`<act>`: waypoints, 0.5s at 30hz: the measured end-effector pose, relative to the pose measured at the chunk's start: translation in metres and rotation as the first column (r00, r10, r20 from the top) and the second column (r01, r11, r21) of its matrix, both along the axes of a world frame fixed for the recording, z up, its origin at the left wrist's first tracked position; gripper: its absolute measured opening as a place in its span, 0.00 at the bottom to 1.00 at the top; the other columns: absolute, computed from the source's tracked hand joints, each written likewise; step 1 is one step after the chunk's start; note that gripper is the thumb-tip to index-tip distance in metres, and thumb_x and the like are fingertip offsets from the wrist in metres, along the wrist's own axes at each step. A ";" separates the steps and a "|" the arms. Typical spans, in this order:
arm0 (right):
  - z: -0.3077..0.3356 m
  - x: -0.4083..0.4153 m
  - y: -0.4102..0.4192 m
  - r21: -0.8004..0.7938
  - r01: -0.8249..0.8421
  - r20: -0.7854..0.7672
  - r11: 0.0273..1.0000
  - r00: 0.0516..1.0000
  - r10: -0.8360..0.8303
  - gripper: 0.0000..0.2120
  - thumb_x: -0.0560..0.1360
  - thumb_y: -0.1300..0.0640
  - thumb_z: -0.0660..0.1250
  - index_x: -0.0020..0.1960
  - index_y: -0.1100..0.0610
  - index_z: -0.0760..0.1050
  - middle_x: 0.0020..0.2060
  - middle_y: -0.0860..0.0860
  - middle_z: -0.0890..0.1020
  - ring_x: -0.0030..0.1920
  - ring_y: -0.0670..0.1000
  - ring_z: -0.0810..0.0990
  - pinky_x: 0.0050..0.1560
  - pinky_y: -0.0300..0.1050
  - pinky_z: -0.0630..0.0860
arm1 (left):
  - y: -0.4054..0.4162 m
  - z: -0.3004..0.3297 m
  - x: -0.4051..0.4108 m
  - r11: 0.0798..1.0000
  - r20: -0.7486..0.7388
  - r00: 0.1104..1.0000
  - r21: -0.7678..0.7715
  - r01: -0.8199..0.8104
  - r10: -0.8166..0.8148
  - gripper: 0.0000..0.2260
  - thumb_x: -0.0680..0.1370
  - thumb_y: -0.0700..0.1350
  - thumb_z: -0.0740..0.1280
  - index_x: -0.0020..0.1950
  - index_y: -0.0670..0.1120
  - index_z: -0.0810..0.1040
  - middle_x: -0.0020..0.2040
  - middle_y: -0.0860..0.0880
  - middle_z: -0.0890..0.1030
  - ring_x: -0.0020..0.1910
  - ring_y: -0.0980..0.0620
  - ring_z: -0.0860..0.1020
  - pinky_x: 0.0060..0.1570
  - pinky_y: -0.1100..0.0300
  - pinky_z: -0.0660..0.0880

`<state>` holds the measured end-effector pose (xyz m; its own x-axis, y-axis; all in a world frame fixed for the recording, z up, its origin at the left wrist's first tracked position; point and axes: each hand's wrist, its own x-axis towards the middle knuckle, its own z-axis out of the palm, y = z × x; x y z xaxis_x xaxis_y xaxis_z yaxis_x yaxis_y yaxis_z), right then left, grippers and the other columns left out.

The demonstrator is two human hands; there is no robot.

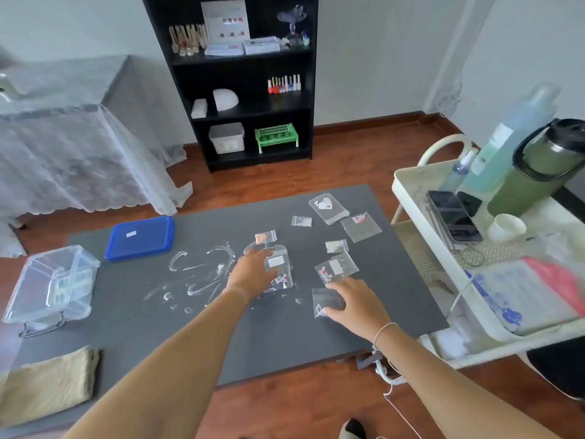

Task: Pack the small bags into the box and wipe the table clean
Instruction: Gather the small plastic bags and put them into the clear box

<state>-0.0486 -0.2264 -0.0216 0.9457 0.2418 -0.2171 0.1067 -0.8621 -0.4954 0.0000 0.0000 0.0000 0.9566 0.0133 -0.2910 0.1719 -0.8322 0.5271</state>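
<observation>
Several small clear bags of beads lie scattered on the right half of the dark grey table (158, 327). My left hand (251, 274) rests on a larger labelled bag (280, 269), fingers spread over it. Over to the right, my right hand (356, 301) presses flat on a small bag (326, 304) near the front edge. Another labelled bag (337, 267) lies just beyond it. A clear plastic box (52, 285) stands open at the table's left edge, its blue lid (140, 237) lying behind it. White smears (202, 274) streak the table's middle. A beige cloth (47, 384) lies folded at the front left.
A white trolley (408, 191) stands against the table's right side, holding phones, bottles, a green flask and a small cup. A black shelf unit (243, 77) stands against the far wall. A lace-covered table (63, 147) is at the back left.
</observation>
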 end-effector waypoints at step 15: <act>-0.015 0.005 0.005 -0.117 0.018 -0.058 0.993 0.998 -0.025 0.15 0.70 0.48 0.69 0.54 0.52 0.74 0.50 0.49 0.74 0.55 0.53 0.70 0.55 0.45 0.69 | 0.006 -0.008 0.033 0.968 -0.087 0.996 0.247 0.052 -0.031 0.23 0.74 0.45 0.65 0.69 0.46 0.66 0.65 0.41 0.69 0.65 0.40 0.65 0.57 0.46 0.72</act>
<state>-0.0440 -0.2214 -0.0370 0.9351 0.1912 -0.2985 0.0606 -0.9159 -0.3968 0.0335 0.0059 -0.0081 0.9310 0.0561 -0.3608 0.1684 -0.9427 0.2879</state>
